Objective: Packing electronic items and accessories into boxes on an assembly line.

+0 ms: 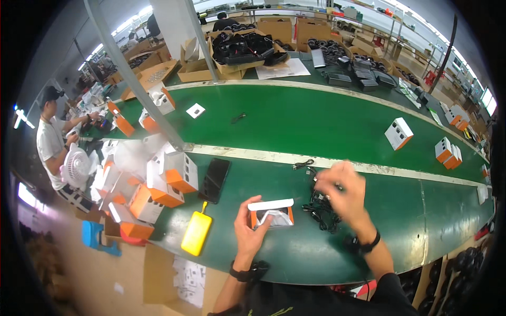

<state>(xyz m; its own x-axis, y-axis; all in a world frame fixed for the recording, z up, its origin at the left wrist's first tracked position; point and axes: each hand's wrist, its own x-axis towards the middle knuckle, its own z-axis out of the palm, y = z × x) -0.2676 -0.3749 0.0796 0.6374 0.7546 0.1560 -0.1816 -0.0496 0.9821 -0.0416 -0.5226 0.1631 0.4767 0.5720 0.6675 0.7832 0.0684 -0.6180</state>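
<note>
1. At a green packing bench, my left hand (249,227) grips a small orange-and-white box (271,213) with its flap open, held just above the table edge (295,266).
2. My right hand (341,188) is blurred over a tangle of black cables (319,209); I cannot tell whether its fingers have closed on one.
3. A black phone (214,180) and a yellow case (196,232) lie to the left, beside a heap of stacked boxes (158,189).
4. Risk, as I judge it: a snagged cable could drag the rest of the tangle, and the one-handed hold could let the open box tip.
</note>
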